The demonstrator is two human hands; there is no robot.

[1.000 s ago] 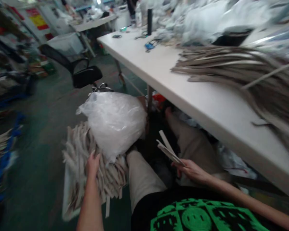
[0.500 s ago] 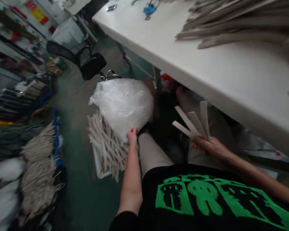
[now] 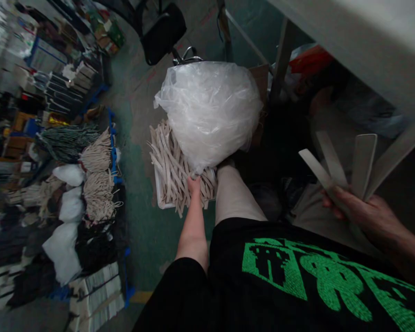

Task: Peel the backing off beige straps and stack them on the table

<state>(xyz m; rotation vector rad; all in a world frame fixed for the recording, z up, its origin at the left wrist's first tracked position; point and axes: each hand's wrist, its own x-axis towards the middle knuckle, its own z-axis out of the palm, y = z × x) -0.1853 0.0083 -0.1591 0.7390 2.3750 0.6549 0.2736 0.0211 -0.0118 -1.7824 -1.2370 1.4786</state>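
My left hand (image 3: pixel 194 185) reaches down into a white tray (image 3: pixel 159 193) heaped with beige flat strips (image 3: pixel 169 163); its fingers are closed among the strips, just under a bulging clear plastic bag (image 3: pixel 209 108) that lies on the heap. My right hand (image 3: pixel 361 210) holds a fan of several beige flat strips (image 3: pixel 346 163) above my right knee, below the white table's edge (image 3: pixel 366 41). My knees in light trousers (image 3: pixel 237 198) sit between the two hands.
A black office chair (image 3: pixel 162 30) stands behind the bag. Blue crates with bundles of beige and dark cords (image 3: pixel 97 180) and white bags (image 3: pixel 67 175) line the floor at left. Table legs (image 3: pixel 280 60) and an orange item (image 3: pixel 309 57) are under the table.
The view has tipped further down. My left hand slid from the outer part of the strip heap to its near edge under the bag. My right hand raised its strips and fanned them out.
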